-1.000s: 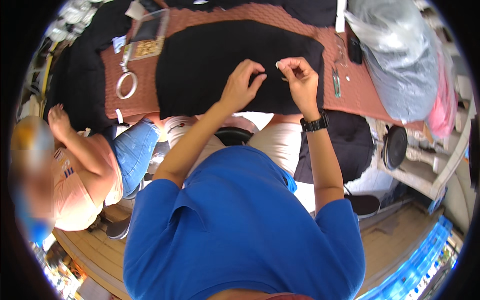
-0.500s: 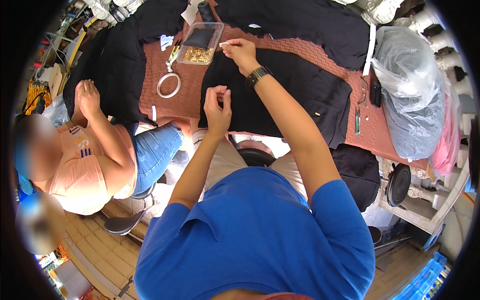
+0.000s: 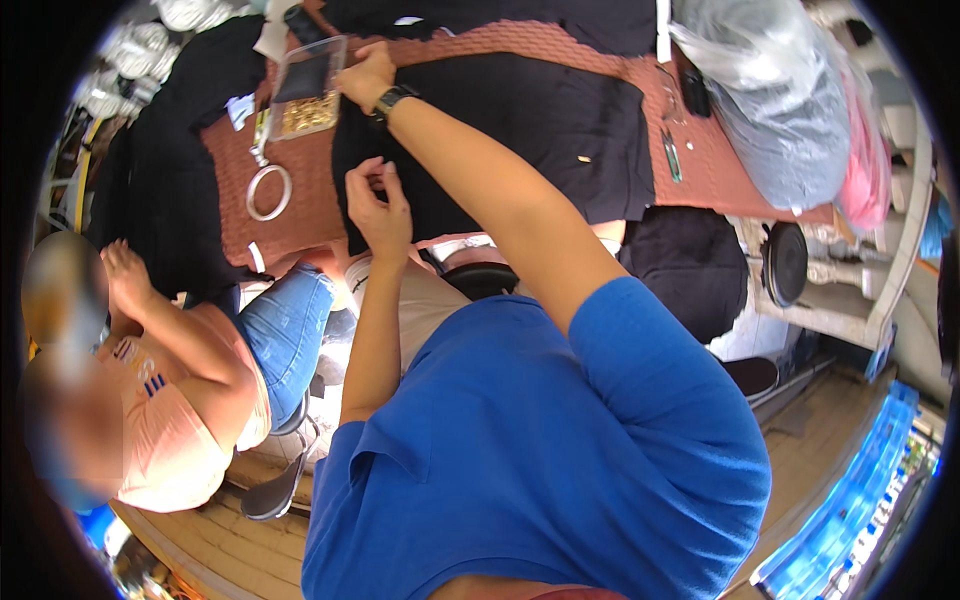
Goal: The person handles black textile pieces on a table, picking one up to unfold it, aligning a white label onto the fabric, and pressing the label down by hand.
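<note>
My right hand [image 3: 368, 76] is closed at the right rim of a clear plastic box [image 3: 277, 95]; whatever its fingertips hold is hidden. Inside the box lie a heap of small gold-coloured pieces [image 3: 310, 115] and a dark flat piece [image 3: 305, 75]. Lower down, my left hand [image 3: 380, 208] hovers over the near left part of a black fabric panel [image 3: 490, 130], its fingers curled toward the thumb. Anything in that pinch is too small to make out. One little tan piece [image 3: 584, 159] lies on the panel's right side.
Brown textured cloth [image 3: 225, 160] covers the table. A white ring [image 3: 269, 192] lies near the box, a black thread spool [image 3: 299, 22] behind it. Green-handled snips [image 3: 671, 156] and a large plastic bag [image 3: 765, 110] are at right. At left sits another person, hands together [image 3: 125, 275].
The view has shifted, so the table appears further up and left. My right hand has moved to the box's edge; the white piece in its fingertips no longer shows. My left hand stays curled.
</note>
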`<state>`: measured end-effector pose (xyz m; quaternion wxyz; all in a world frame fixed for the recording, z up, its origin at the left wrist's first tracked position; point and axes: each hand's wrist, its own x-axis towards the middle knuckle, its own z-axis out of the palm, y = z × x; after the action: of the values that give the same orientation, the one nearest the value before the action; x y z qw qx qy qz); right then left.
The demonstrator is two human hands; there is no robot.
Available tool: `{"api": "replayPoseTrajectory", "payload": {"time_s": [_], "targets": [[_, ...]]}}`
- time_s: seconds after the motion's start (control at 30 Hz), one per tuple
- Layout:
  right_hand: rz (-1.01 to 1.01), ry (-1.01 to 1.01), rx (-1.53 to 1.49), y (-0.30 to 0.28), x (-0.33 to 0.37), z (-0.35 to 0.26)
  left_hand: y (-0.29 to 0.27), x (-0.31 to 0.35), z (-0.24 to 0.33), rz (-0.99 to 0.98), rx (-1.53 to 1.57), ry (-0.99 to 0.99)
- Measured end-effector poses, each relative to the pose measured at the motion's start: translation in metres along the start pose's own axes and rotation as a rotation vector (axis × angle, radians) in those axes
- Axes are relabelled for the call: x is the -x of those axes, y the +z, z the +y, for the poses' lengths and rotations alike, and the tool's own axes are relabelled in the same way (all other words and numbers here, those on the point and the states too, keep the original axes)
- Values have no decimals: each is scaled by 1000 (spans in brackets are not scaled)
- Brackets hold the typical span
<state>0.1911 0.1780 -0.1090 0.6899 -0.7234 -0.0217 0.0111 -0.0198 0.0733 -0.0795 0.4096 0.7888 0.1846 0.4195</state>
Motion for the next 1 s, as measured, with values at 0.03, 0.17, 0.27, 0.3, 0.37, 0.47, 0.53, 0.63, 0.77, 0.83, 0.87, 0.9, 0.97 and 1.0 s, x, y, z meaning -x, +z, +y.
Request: {"api": "replayPoseTrajectory", "payload": {"time_s": [0.03, 0.17, 0.27, 0.3, 0.37, 0.47, 0.53, 0.63, 0.77, 0.83, 0.87, 0.9, 0.97, 1.0], "targets": [[-6, -19, 35, -3, 5, -6, 0, -1, -1, -6, -13, 10], [-146, -114, 52, -54, 45, -44, 1, 0, 0, -23, -59, 20], [-293, -175, -45, -132, 85, -64, -2, 0, -2, -43, -54, -6], [-307, -174, -29, -167, 99, -68, -2, 0, -3, -60, -48, -15], [-234, -254, 34, -238, 112, -68, -6, -2, -13, -47, 133, -88], [86, -385, 345, -343, 107, -48, -15, -3, -10, -23, 258, -137], [292, -394, 659, -407, 89, -15, -6, -3, 7, 9, 281, -107], [214, -362, 774, -446, 77, 10, 18, 8, 32, -103, 338, -90], [132, -345, 614, -450, 76, 5, 40, 21, 70, -355, 251, 1], [173, -351, 573, -448, 77, -4, 42, 28, 75, -432, 256, -4], [162, -336, 549, -447, 78, -7, 40, 32, 78, -471, 244, -34], [154, -323, 526, -447, 79, -9, 37, 37, 79, -519, 259, -86], [129, -293, 474, -446, 80, -15, 31, 49, 76, -619, 307, -189], [115, -273, 445, -444, 82, -21, 31, 57, 70, -675, 371, -244]]}}
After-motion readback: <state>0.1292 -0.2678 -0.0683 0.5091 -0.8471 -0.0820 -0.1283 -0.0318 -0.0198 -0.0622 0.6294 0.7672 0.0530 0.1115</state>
